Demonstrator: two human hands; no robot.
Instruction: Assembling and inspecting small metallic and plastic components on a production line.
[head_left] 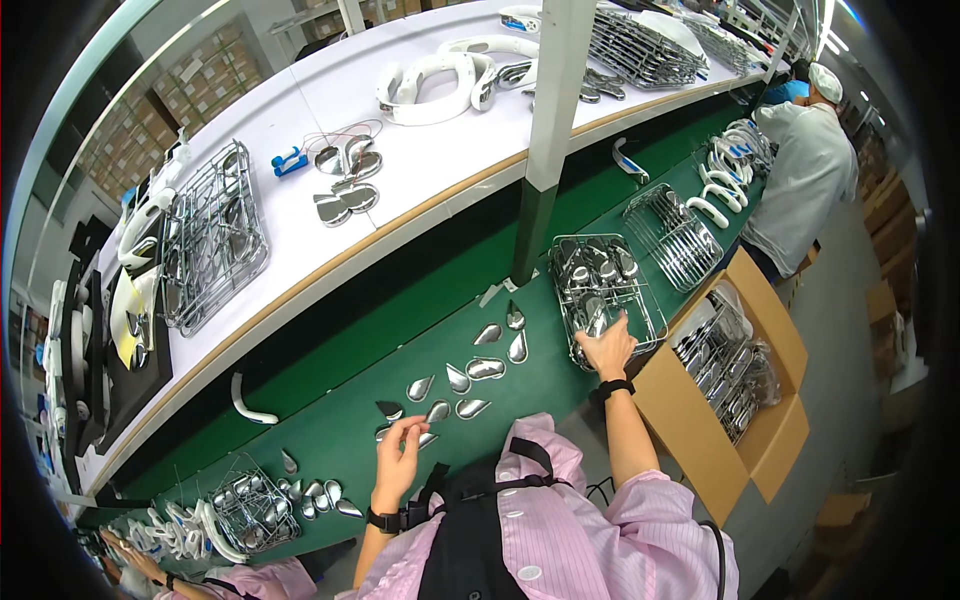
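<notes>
My left hand point(399, 452) is low over the green work surface point(345, 400). Its thumb and fingertips pinch the edge of a shiny, drop-shaped chrome piece point(438, 411). Several similar pieces lie loose around it, among them a wider chrome piece point(486, 369). To the right, my right hand point(608, 350) reaches into a wire basket point(655, 318). Its fingers close on a chrome piece point(592, 308) at the near side; the fingertips are partly hidden. More chrome pieces stand in rows at the basket's far end.
An open cardboard box point(690, 432) with packed metal parts is right of the basket. A second wire basket point(678, 240) stands beyond. A post point(545, 150) rises before the white shelf point(300, 240). Co-workers are at far right point(805, 165) and lower left point(240, 583).
</notes>
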